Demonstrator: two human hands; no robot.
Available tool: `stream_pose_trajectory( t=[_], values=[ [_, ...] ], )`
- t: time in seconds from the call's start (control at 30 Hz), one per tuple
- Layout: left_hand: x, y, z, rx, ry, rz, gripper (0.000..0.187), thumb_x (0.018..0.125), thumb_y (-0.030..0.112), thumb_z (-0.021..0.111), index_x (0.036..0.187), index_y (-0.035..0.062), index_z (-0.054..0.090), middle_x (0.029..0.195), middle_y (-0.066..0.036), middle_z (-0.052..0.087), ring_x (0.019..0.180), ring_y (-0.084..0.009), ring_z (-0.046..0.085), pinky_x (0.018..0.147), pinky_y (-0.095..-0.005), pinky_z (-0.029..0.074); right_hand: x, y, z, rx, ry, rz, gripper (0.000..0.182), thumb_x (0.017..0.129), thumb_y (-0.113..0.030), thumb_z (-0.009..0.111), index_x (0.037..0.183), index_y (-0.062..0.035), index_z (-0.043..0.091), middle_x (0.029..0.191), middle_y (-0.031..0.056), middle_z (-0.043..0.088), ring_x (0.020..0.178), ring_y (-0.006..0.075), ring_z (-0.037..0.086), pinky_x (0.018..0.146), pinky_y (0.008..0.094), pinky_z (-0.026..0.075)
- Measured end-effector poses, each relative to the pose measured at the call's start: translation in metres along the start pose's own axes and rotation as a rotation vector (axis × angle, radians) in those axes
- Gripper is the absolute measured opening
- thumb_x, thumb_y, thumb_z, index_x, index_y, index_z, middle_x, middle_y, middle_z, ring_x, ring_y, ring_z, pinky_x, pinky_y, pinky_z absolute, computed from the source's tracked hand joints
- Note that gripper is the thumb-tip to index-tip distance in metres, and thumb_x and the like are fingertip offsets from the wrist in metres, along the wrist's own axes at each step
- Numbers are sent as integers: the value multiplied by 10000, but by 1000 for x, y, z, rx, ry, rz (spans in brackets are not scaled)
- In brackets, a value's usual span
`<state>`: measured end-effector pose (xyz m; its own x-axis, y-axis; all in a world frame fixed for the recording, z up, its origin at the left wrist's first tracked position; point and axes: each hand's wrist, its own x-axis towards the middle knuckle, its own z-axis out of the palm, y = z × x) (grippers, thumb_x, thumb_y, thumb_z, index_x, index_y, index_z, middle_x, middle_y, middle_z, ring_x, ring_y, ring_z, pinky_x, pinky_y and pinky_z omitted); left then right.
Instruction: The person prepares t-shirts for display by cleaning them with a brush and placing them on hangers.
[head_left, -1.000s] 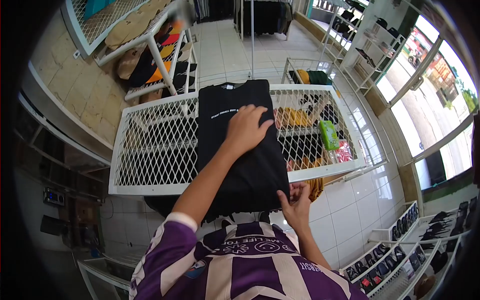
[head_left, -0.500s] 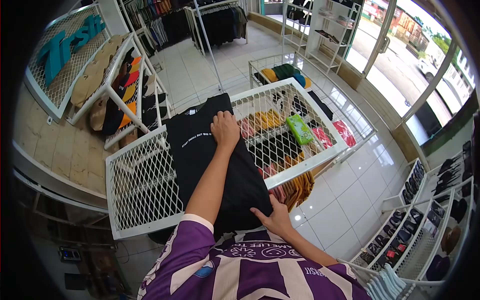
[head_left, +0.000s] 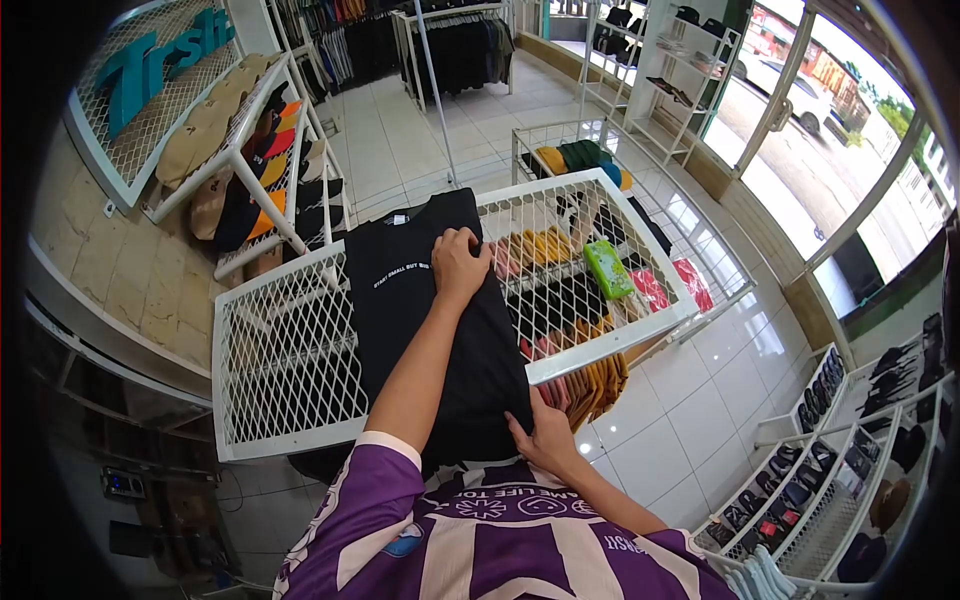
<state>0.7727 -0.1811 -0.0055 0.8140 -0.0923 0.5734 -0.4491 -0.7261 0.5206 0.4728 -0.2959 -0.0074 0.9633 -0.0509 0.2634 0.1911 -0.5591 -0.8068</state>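
A black T-shirt [head_left: 410,310] with white lettering across it lies on the white mesh rack top [head_left: 285,375], its lower part hanging toward my body. My left hand [head_left: 460,265] rests on the shirt's upper right part, fingers bent over the cloth near the lettering. At the lower right edge my right hand [head_left: 545,435] pinches the fabric between thumb and fingers. A green packet [head_left: 609,270] lies on the mesh to the right of the shirt.
Caps [head_left: 260,160] fill a slanted rack at the left. Below the mesh hang yellow and pink garments [head_left: 590,385]. More caps [head_left: 580,158] sit behind. Shelves of footwear [head_left: 790,480] stand at the right, glass doors beyond.
The view has shifted slightly. My left fingers have bent more on the shirt, and the cloth's right edge has moved a little inward with my right hand. A white car now shows outside.
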Motion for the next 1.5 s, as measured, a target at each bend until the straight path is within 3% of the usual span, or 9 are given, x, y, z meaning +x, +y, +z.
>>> stream_pose_trajectory(
  t=[0.23, 0.47, 0.57, 0.67, 0.83, 1.17, 1.27, 1.33, 1.5],
  values=[
    [-2, -3, 12, 165, 63, 50, 152, 884, 199, 732, 858, 58, 681, 931, -113, 625, 941, -355, 618, 850, -481, 497, -3, 0, -2, 61, -73, 98, 610, 925, -158, 727, 1457, -17, 465, 933, 301, 708, 840, 487, 701, 742, 505, 563],
    [25, -33, -23, -473, 20, -348, 328, 1013, 307, 670, 1023, -18, 709, 908, -153, 731, 846, -248, 690, 789, -379, 535, 7, -40, -8, 101, -163, 66, 746, 927, -170, 734, 1558, -7, 371, 938, 291, 715, 779, 471, 709, 734, 481, 569],
    [18, -59, -69, -679, 100, -465, 347, 1078, 313, 598, 1168, -12, 678, 953, -43, 693, 860, -140, 634, 812, -310, 529, 24, -53, 9, 114, -286, -376, 929, 930, -290, 762, 1667, -104, 229, 912, 241, 722, 791, 423, 712, 728, 481, 564],
    [1, -98, -86, -724, 164, -429, 355, 1114, 327, 546, 1224, 1, 633, 1007, -25, 652, 911, -121, 602, 857, -279, 509, 62, -77, 1, 122, -631, -380, 620, 911, -420, 796, 1413, -89, 645, 966, 173, 751, 753, 316, 727, 699, 388, 574],
    [-17, -127, -69, -975, 192, -506, 341, 1126, 337, 529, 1205, 22, 632, 1083, -18, 628, 1030, -97, 551, 974, -261, 447, 192, -57, 28, 267, -73, -254, 267, 977, -219, 719, 1151, -18, 751, 1019, 171, 770, 870, 252, 755, 801, 353, 582],
    [-17, -110, -75, -1003, 187, -564, 312, 1130, 312, 517, 1169, 22, 628, 1010, 3, 616, 985, -78, 530, 912, -267, 452, 379, 5, 115, 422, -75, -122, 461, 976, -333, 751, 1260, 21, 671, 969, 138, 743, 856, 209, 705, 762, 343, 549],
    [-19, -102, -97, -935, 125, -571, 291, 1086, 306, 599, 1053, 22, 651, 905, -20, 645, 922, -146, 593, 862, -340, 487, 388, 23, 125, 511, -103, -77, 303, 909, -267, 844, 949, -8, 692, 778, 28, 694, 693, 86, 612, 625, 261, 482],
    [-20, -81, -124, 136, 361, -433, 282, 1007, 295, 694, 925, 26, 666, 814, -72, 660, 885, -277, 643, 841, -428, 504, 387, 27, 121, 568, -109, -76, 272, 921, -249, 837, 891, -23, 689, 772, 14, 691, 678, 73, 600, 618, 249, 473],
    [-33, -90, -126, 443, 333, -446, 273, 905, 283, 780, 1063, 61, 787, 1123, -137, 658, 1076, -357, 623, 950, -460, 506, 373, 16, 110, 746, -152, -15, 236, 992, -260, 766, 942, -45, 685, 811, -14, 684, 692, 65, 602, 625, 242, 484]
  ],
)
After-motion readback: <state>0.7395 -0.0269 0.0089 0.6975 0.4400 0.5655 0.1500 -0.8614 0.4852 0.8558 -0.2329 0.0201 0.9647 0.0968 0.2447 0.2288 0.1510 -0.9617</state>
